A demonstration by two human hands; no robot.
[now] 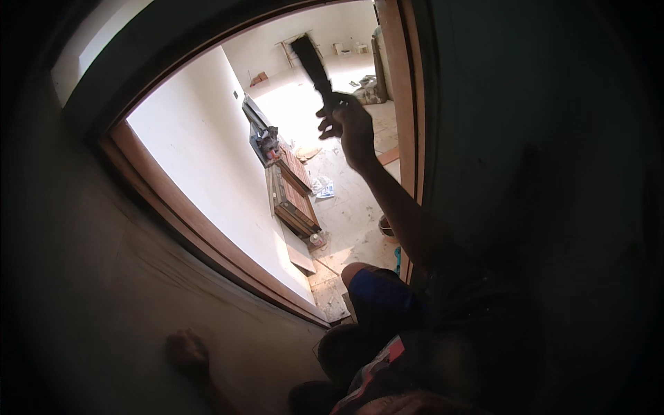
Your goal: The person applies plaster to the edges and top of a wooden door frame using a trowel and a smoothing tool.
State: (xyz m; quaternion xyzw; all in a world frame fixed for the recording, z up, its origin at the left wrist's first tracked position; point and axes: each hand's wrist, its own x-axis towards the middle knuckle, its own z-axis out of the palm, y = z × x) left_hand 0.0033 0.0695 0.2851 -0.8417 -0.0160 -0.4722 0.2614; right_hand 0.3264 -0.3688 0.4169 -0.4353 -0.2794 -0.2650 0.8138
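My right hand (348, 124) is raised in front of the bright doorway, its fingers closed around a dark paintbrush (311, 62). The brush points up and slightly left, with its wide end at the top; against the light it shows mostly as a silhouette. Low on the left, my left hand (187, 351) is beside the dim plastered wall (124, 277). Its fingers are too dark and blurred to make out, and I cannot tell whether it touches the wall. A brown wooden door frame (214, 259) surrounds the opening.
Through the doorway, stacked wooden frames (296, 197) stand along the white wall (200, 138), with a dark machine (263, 135) beyond them. A small jar (317, 239) and a bucket (386, 225) sit on the dusty floor. My bent knee (360, 277) is near the threshold.
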